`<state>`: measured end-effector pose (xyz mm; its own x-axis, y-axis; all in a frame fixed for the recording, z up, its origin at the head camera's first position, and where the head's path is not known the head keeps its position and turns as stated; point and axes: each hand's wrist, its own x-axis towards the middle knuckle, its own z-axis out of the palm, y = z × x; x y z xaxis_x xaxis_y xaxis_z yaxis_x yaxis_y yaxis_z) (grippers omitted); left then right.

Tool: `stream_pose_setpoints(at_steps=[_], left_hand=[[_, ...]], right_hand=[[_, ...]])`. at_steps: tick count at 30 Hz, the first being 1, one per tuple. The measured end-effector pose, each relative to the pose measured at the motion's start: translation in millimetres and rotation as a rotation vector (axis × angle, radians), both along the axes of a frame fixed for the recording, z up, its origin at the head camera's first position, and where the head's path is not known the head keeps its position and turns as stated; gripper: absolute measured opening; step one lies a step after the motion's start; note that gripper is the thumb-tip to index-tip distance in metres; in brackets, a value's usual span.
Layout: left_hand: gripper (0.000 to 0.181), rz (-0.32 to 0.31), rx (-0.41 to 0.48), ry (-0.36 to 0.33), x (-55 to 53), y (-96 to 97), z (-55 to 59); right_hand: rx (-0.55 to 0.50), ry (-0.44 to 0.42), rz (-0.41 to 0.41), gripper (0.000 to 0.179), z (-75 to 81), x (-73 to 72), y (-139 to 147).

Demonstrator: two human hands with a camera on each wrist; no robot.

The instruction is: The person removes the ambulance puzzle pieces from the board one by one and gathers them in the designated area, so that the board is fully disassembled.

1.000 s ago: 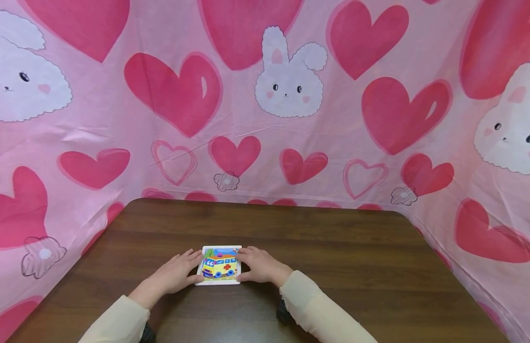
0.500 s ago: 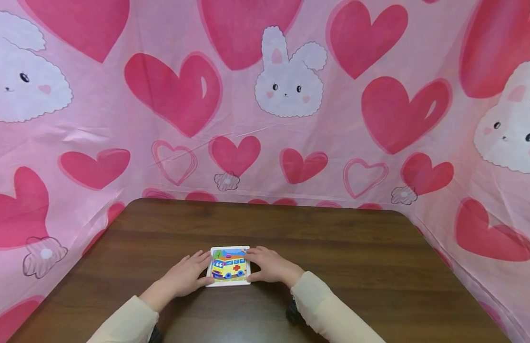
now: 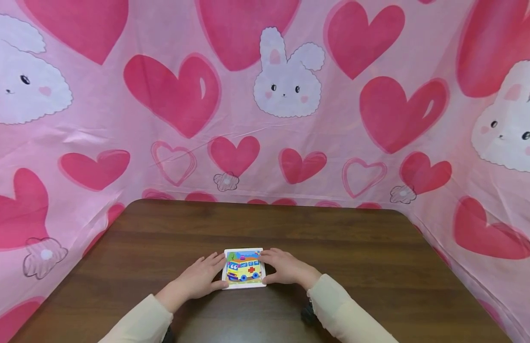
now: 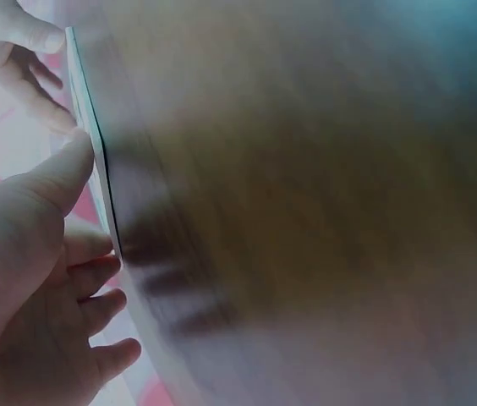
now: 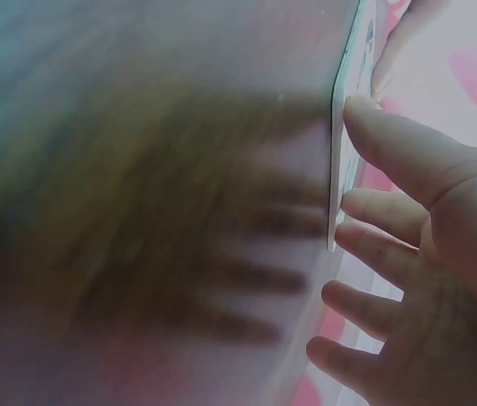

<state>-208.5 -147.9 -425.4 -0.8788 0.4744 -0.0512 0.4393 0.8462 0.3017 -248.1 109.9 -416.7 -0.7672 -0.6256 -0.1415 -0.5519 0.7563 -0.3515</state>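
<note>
Near the middle of the worktop (image 3: 316, 233), a flat, squarish board (image 3: 244, 269) sits between two hands, its white frame (image 3: 245, 287) holding a bright picture of a yellow cartoon van with a red cross. The left hand (image 3: 195, 279) and right hand (image 3: 289, 268) touch its left and right edges, fingers spread, nearly straight.

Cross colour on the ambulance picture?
The cross is red; head view shows it best.
</note>
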Motion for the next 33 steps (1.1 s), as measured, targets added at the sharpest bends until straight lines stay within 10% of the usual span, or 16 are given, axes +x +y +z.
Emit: stream_pose_setpoints(at_steps=[33], left_hand=[[0.072, -0.115, -0.056, -0.002, 1.1, 52.3, 2.5]], right_hand=[[-0.031, -0.046, -0.023, 0.063, 3.6, 14.7, 59.6]])
